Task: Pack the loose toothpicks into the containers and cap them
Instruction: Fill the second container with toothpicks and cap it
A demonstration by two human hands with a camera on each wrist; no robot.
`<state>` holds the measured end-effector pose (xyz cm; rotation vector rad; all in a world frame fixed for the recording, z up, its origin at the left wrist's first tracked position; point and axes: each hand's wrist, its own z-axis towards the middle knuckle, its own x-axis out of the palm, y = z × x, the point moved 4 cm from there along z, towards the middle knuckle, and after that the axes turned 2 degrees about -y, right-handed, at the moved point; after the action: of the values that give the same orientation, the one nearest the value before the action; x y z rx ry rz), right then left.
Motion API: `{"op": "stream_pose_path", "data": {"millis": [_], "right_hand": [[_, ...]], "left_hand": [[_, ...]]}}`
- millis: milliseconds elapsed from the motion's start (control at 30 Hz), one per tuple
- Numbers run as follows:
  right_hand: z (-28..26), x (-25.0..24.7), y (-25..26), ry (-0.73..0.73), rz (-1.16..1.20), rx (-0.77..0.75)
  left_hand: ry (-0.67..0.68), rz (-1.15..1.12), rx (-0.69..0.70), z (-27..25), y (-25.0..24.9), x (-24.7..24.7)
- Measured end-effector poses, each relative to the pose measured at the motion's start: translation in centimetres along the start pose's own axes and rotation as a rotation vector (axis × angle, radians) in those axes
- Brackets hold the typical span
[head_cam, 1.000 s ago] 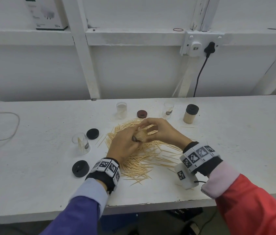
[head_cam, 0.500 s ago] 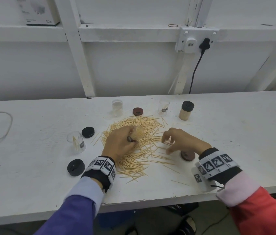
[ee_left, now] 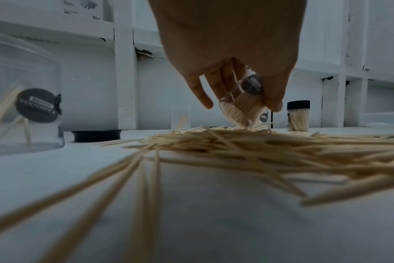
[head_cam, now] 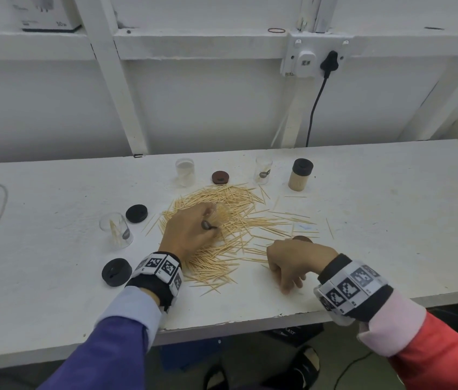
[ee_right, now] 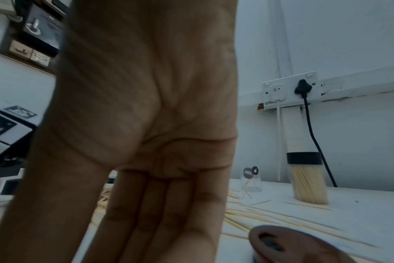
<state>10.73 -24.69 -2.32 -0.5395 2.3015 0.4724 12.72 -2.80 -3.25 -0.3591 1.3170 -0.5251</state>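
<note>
The clear container (head_cam: 220,217) packed with toothpicks sits tilted in the left hand (head_cam: 187,232), whose grip curls round it, its base down on the loose toothpicks (head_cam: 239,220) spread over the desk (head_cam: 391,220). Beyond that grip stand 2 nearly empty jars (head_cam: 185,172) and 1 full, black-capped container (head_cam: 300,178); to its left another jar (head_cam: 116,228) holds a few sticks. The right hand (head_cam: 292,260) has left the container since 1.0 s ago and now hangs with fingers loose, holding nothing, seemingly just before a brown cap (ee_right: 304,247).
</note>
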Motion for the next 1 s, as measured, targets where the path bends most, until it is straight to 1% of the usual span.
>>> {"op": "stream_pose_path", "data": {"millis": [133,267,333,500,633,800,867,1000], "right_hand": [[-0.1,-0.2,-0.2,-0.043,-0.038,-0.011],[0.4,-1.1,-0.8,-0.207,-0.034,-0.02],[0.7,-1.4,-1.2,-0.267,-0.029,-0.026],[1.4,-1.8,-1.7,-0.361,0.005,-0.06],[1.8,-2.4,-1.4,-0.409,0.068,-0.098],[2.8,-2.8,-0.7,-0.47,0.061,-0.155],[3.3,-2.9,-0.6,-0.502,0.067,-0.156],[4.2,-2.9,-0.7,-0.596,0.083,-0.112]], "left_hand": [[0.008,-0.005,0.004,0.0,0.1,0.1],[0.007,0.003,0.002,0.0,0.2,0.2],[0.011,0.001,0.008,0.0,0.3,0.2],[0.013,-0.002,0.006,-0.1,0.4,0.3],[0.013,-0.009,0.006,0.0,0.4,0.4],[0.015,-0.019,-0.005,0.0,0.6,0.4],[0.017,-0.018,-0.007,0.0,0.6,0.5],[0.017,-0.011,-0.007,0.1,0.8,0.6]]}}
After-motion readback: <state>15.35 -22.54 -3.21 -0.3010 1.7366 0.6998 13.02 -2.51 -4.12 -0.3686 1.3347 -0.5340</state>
